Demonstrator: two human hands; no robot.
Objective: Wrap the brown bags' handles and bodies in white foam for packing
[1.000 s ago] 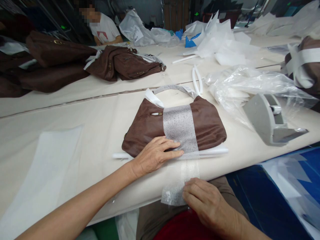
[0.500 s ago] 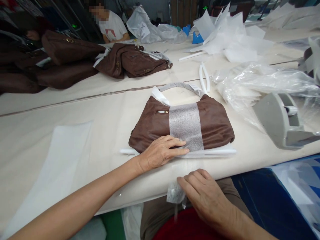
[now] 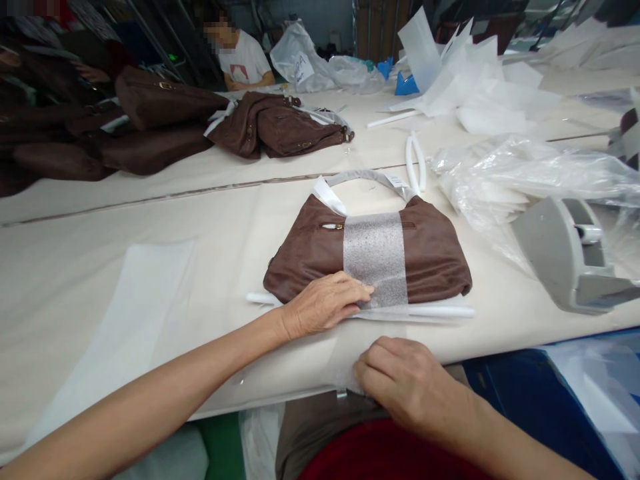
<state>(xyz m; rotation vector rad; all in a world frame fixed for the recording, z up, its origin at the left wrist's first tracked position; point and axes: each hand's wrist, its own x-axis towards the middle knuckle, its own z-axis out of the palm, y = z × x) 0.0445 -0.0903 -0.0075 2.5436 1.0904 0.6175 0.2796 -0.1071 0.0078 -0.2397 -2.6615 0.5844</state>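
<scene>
The bag (image 3: 305,257) lies on the table (image 3: 225,233), and the strip (image 3: 375,247) already crosses its front. What is left, I judge, is the strip's lower end, not yet fastened. The left hand (image 3: 325,303) rests at the bag's lower edge, fingers stretched; the right hand (image 3: 403,373) seems to pinch that end.

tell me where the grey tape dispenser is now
In the head view, the grey tape dispenser sits at the right on the cream table, right of the brown bag at the left hand, with crumpled clear plastic behind it.
</scene>
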